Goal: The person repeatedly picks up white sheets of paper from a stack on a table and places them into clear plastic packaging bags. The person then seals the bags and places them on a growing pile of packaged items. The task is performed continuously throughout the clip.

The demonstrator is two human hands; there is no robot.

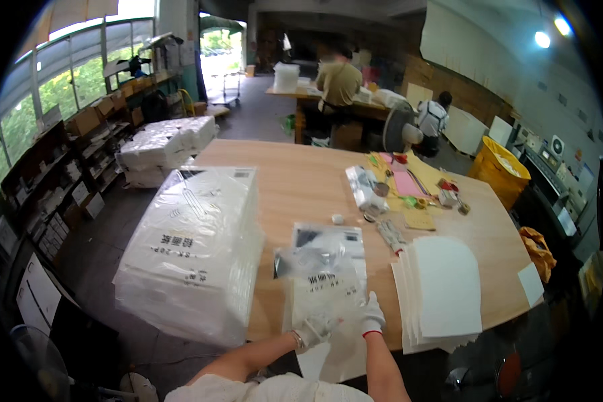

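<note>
A clear plastic bag (325, 285) with dark print and a pale stack of paper in it lies in front of me on the table. Its upper film is blurred and lifted at the left. My left hand (313, 329), in a white glove, is closed on the bag's near left part. At the near right edge, my right hand (373, 316) grips the bag's side; its white glove has a red cuff. Some of its fingers are hidden. White sheets (313, 362) show below the left hand, at the table's near edge.
A tall pile of wrapped paper packs (194, 248) stands left. Fanned white sheets (445, 285) lie right, near a grey glove (390, 236), a plastic-wrapped bundle (365, 189) and yellow papers (419, 220). Beyond are a fan (400, 127), a yellow sack (499, 171) and two people (340, 80).
</note>
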